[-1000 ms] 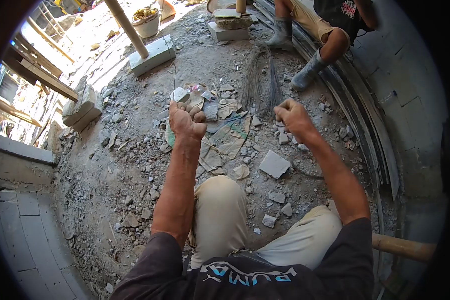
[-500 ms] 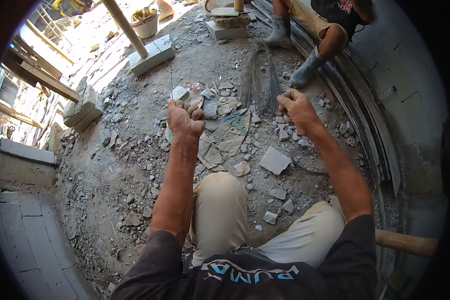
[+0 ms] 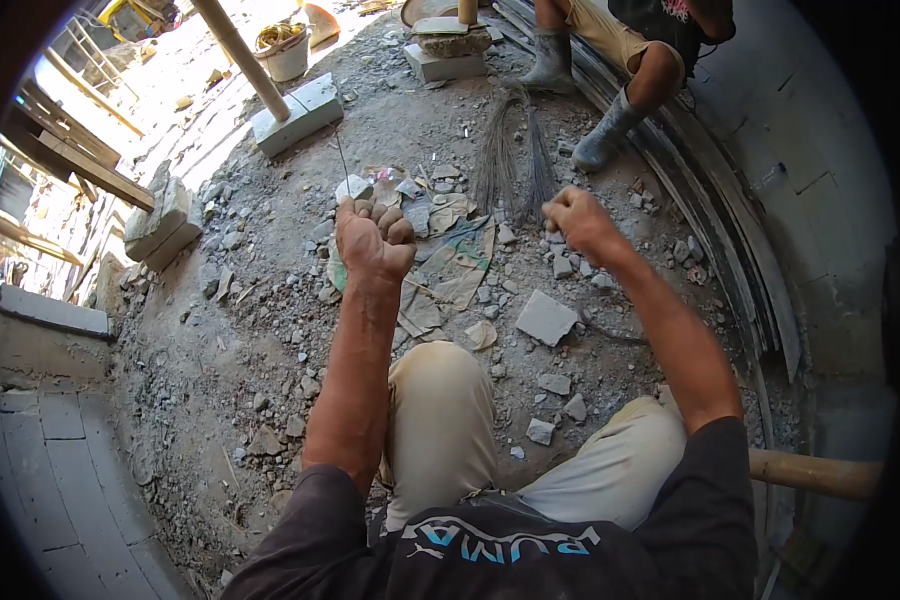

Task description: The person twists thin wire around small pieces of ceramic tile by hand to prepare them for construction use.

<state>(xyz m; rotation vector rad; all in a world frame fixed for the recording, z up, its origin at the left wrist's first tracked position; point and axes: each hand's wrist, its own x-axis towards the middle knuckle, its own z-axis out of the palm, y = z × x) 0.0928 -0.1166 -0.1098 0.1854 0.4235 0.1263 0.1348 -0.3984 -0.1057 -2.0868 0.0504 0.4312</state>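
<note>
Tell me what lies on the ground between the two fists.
In the head view, torn paper scraps and small rubble lie between the left hand and right hand.

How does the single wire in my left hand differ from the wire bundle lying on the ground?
The wire is one thin strand; the wire bundle is many strands gathered together. The wire sticks up out of the closed left hand; the wire bundle lies flat on the ground. The wire looks nearly straight; the wire bundle's strands curve and fan. Both look thin and dark.
</note>
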